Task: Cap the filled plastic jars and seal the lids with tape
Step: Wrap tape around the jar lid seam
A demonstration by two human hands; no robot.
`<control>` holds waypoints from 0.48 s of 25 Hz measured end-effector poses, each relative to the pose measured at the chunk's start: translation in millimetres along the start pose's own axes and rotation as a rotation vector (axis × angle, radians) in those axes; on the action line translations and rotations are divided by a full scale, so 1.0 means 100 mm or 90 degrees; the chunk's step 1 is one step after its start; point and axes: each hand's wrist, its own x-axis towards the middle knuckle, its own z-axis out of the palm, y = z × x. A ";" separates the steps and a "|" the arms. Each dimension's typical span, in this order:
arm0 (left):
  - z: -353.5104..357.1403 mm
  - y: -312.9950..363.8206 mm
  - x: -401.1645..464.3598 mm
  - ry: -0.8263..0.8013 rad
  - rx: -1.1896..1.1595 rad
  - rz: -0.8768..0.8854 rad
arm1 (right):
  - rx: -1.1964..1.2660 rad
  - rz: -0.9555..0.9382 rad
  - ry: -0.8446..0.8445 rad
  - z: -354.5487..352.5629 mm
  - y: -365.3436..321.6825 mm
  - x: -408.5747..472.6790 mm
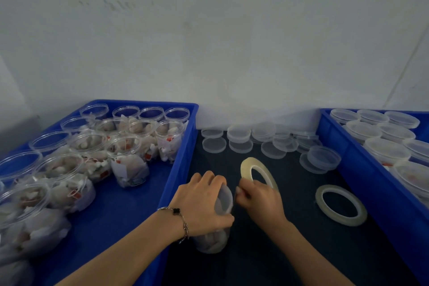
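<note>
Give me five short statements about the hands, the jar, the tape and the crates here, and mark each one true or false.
1. The left hand grips the capped jar on the dark mat. True.
2. The right hand holds a tape roll up on edge. True.
3. Only one tape roll is in view. False: a second tape roll lies flat on the mat.
4. The jars in the left blue crate are all capped. False: they stand open.
5. Loose lids lie near the wall. True.
</note>
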 end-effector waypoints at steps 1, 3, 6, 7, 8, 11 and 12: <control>-0.02 0.01 0.00 0.001 -0.005 -0.001 | -0.006 0.007 -0.024 0.05 0.03 0.03; -0.05 0.02 -0.05 -0.003 -0.020 0.023 | -0.003 0.076 -0.067 0.07 0.15 0.12; -0.04 0.06 -0.16 -0.024 -0.057 0.053 | -0.030 0.248 -0.142 -0.16 0.53 0.25; -0.05 0.06 -0.17 -0.017 -0.057 0.051 | -0.060 0.214 -0.179 -0.19 0.59 0.25; -0.06 0.06 -0.17 -0.008 -0.051 0.051 | -0.090 0.161 -0.245 -0.20 0.59 0.20; -0.08 0.07 -0.15 -0.005 -0.033 0.052 | -0.133 0.046 -0.359 -0.05 0.38 -0.04; -0.07 0.07 -0.15 -0.008 -0.033 0.049 | -0.153 0.036 -0.355 0.00 0.35 -0.11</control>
